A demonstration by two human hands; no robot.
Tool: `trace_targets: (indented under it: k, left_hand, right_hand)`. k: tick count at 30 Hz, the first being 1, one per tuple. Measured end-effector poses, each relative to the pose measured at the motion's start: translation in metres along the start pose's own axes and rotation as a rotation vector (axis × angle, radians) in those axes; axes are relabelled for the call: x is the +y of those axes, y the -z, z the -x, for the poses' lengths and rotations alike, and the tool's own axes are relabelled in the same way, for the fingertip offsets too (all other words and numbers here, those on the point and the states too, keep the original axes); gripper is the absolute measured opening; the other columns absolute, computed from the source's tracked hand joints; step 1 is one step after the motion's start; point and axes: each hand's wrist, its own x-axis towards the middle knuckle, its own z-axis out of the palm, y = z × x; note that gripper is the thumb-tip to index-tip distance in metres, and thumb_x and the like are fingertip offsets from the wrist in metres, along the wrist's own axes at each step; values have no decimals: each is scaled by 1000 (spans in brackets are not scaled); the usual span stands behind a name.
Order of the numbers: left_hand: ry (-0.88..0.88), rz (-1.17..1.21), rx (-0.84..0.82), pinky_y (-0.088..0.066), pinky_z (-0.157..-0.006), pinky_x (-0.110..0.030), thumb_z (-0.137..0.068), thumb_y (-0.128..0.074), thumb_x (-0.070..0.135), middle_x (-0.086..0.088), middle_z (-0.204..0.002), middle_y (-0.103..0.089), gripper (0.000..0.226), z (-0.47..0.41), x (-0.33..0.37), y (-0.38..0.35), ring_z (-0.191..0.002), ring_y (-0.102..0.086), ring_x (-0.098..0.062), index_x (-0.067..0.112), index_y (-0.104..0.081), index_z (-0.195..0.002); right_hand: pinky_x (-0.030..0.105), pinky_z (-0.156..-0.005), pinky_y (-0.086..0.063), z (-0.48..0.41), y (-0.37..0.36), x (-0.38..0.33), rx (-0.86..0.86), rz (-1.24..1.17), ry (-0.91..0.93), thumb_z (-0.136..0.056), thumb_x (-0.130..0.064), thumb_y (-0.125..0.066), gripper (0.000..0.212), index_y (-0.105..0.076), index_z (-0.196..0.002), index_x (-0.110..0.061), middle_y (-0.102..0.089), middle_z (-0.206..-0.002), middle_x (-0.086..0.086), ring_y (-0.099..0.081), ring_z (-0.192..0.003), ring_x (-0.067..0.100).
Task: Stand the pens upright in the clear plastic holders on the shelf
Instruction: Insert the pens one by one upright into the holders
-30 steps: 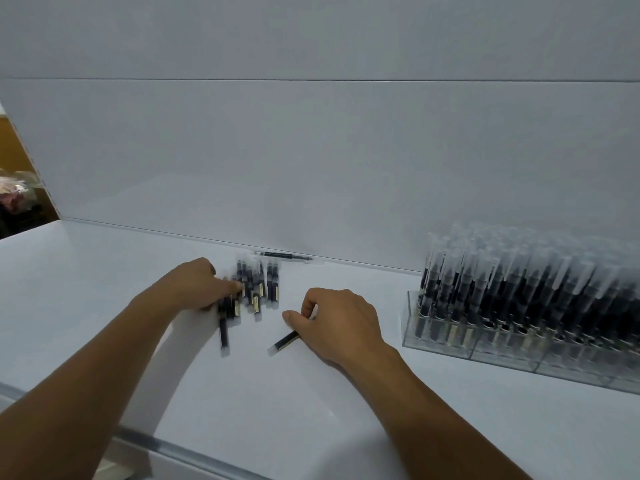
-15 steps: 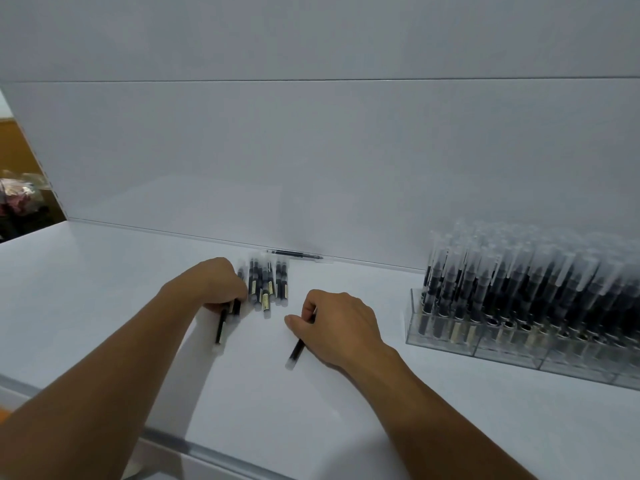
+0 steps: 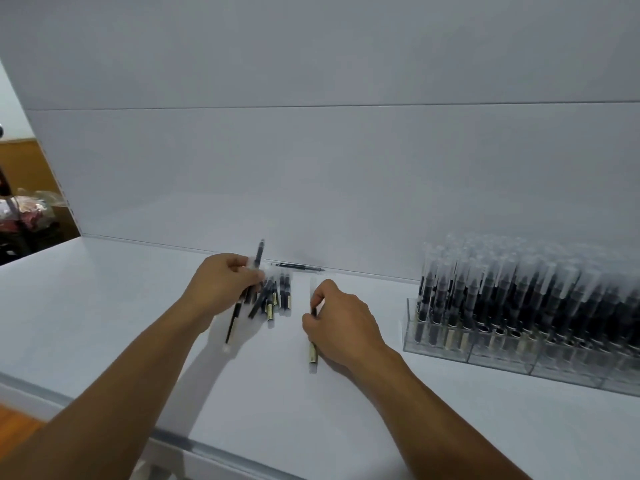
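The left hand [image 3: 221, 287] curls around a couple of pens [image 3: 232, 322] over the loose pile of pens [image 3: 278, 299] on the white shelf [image 3: 346, 427]. The right hand [image 3: 343, 323] pinches a single pen [image 3: 313, 353] just right of the pile. Clear plastic holders [image 3: 460, 355], packed with upright pens, stand farther right.

Black pens [image 3: 282, 294] lying loose, clear holders [image 3: 485, 358] packed with upright pens [image 3: 519, 292]

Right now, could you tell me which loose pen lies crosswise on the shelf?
The lone pen at the foot of the back wall, behind the pile: it runs left to right along the wall, while the piled pens point roughly toward it.
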Motion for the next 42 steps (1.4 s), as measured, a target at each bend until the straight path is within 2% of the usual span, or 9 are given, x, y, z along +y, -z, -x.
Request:
trace_targets:
  k: [4,10,12,16,19,23,31,36,42]
  left_hand:
    - [-83,246,-40,-49,-71,-25,-88,-70,27,1,-82,-71,13,17,13,-15,-72,-68,-5,22,-69,-100]
    - [-109,474,-196,-43,-54,-23,-98,-54,28,5,-79,-64,15,52,29,-72,-60,-52,-11,22,-66,-104]
    - [-115,564,-275,-40,-49,-19,-98,-53,24,6,-82,-62,17,64,36,-96,-57,-48,-10,16,-63,-109]
    - [-146,680,-373,-31,-43,-18,-98,-52,20,6,-79,-60,16,87,52,-139,-50,-39,-10,10,-61,-106]
    - [-200,727,-383,-28,-42,-19,-97,-53,22,4,-77,-60,13,101,63,-163,-47,-35,-9,13,-61,-96]
    - [-274,785,-404,-29,-43,-19,-89,-59,31,-5,-74,-53,13,116,70,-185,-49,-33,-12,18,-63,-91]
    - [-278,917,-378,-32,-43,-16,-84,-63,31,0,-70,-54,14,123,59,-185,-47,-34,-7,24,-69,-95]
    - [-280,909,-373,-31,-43,-15,-83,-64,31,2,-63,-47,16,125,61,-184,-47,-32,-7,21,-68,-95]
    - [-288,866,-404,-32,-44,-16,-86,-67,28,-1,-67,-46,16,126,60,-185,-50,-32,-8,21,-67,-100]
  right_hand:
    - [25,-54,-37,5,22,-8,68,-134,-19,-90,-27,-53,19,-39,-102,-31,-63,-74,-10,-57,-72,8]
    - [24,-64,-47,40,68,14,194,-198,-1,-91,-35,-59,21,-46,-108,-35,-68,-73,-16,-61,-74,-3]
    - [29,-69,-52,56,85,28,247,-240,-4,-90,-34,-61,14,-52,-99,-37,-68,-73,-18,-64,-73,-1]
    - [29,-64,-53,88,122,59,391,-326,-27,-88,-30,-67,12,-57,-88,-35,-67,-73,-11,-62,-64,5]
    - [37,-68,-57,105,147,78,516,-388,-48,-88,-28,-69,8,-62,-84,-27,-68,-75,-1,-65,-75,22]
    - [42,-69,-56,113,171,92,635,-389,-42,-88,-26,-69,10,-64,-81,-22,-63,-69,0,-65,-76,29]
    - [46,-77,-57,95,176,96,593,-335,-63,-90,-24,-69,9,-63,-85,-19,-68,-79,9,-68,-82,28]
    - [25,-69,-53,86,174,99,528,-145,-81,-87,-32,-71,13,-62,-79,-28,-65,-74,-10,-66,-73,10]
    - [18,-58,-42,83,164,99,340,132,-141,-87,-38,-70,20,-55,-73,-35,-61,-70,-16,-56,-66,-2]
